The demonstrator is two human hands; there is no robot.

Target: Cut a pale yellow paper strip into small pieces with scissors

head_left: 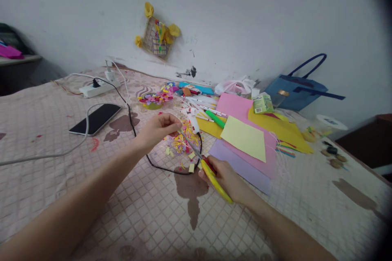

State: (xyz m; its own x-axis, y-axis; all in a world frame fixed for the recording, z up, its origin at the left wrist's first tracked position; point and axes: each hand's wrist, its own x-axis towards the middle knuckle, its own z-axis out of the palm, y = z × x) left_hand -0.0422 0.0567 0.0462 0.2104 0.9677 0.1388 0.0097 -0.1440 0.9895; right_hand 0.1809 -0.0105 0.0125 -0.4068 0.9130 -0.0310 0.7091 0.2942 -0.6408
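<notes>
My right hand point(222, 175) is closed on the handles of yellow scissors point(217, 182), whose metal blades point up and left. At the blade tips is my left hand point(163, 128), its thumb and fingers pinched together; what they hold is too small to make out. Beneath the blades lies a pile of pink, yellow and purple paper scraps point(180, 143). A white glue gun point(192, 120) rests just behind the scraps, its black cord curving round them. Small pale yellow paper pieces point(191, 167) lie near the scissors.
Coloured paper sheets point(245, 136) and a green marker point(214, 118) lie to the right, before a blue bag point(297, 89). At left are a black phone point(96, 119), cables and a power strip point(99, 88). Paper flowers point(155, 100) sit further back, and a decoration point(158, 38) hangs on the wall.
</notes>
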